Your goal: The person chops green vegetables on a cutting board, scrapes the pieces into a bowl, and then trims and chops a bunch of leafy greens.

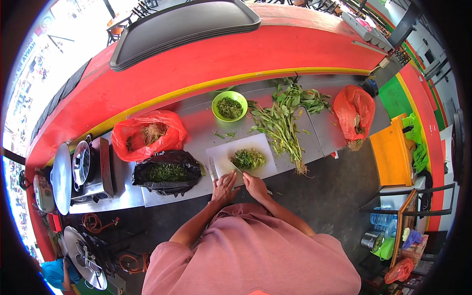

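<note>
A white cutting board (268, 169) lies near the front edge of the metal counter, with a heap of chopped green herbs (248, 159) on it. My right hand (255, 188) is closed at the board's front edge around a knife (236, 168), whose blade points up and left beside the heap. My left hand (224, 188) rests at the board's front left corner, fingers stretched out and holding nothing I can see. Behind the board stands a lime-green bowl (229, 93) of chopped greens. Long leafy stalks with roots (285, 128) lie to the right.
Left of the board are a black bag (167, 172) of chopped greens and a red plastic bag (147, 135) with roots inside. A stove with a pot (83, 164) stands farther left. Another red bag (354, 113) sits at the right. Dark trays (187, 27) top the red wall.
</note>
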{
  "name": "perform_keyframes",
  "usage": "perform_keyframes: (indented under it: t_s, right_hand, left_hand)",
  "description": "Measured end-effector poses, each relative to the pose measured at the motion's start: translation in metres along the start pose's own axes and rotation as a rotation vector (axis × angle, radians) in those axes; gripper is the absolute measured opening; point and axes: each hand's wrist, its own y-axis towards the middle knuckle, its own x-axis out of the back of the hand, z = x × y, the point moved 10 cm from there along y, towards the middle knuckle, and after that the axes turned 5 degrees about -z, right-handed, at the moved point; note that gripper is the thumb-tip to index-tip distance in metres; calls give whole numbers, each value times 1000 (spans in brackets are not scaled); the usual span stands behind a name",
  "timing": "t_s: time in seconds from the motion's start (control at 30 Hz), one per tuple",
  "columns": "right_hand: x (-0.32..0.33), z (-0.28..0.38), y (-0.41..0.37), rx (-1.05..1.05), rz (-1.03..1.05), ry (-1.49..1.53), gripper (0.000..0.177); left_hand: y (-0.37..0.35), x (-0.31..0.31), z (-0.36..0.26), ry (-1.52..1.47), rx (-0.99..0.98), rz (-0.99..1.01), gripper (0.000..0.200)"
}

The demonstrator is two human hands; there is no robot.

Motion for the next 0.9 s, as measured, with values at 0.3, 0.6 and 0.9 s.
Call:
perform_keyframes:
  t_s: [0.3, 0.6, 0.9]
  right_hand:
    - [-5, -5, -2, -4, -16, -1, 32]
    - [-3, -2, -4, -3, -41, -20, 33]
    - [3, 0, -3, 0, -54, -26, 33]
  left_hand:
    - [-3, -3, 0, 15, 6, 12, 77]
    - [-1, -1, -2, 36, 33, 41, 80]
    - [3, 1, -3, 26, 59, 58, 82]
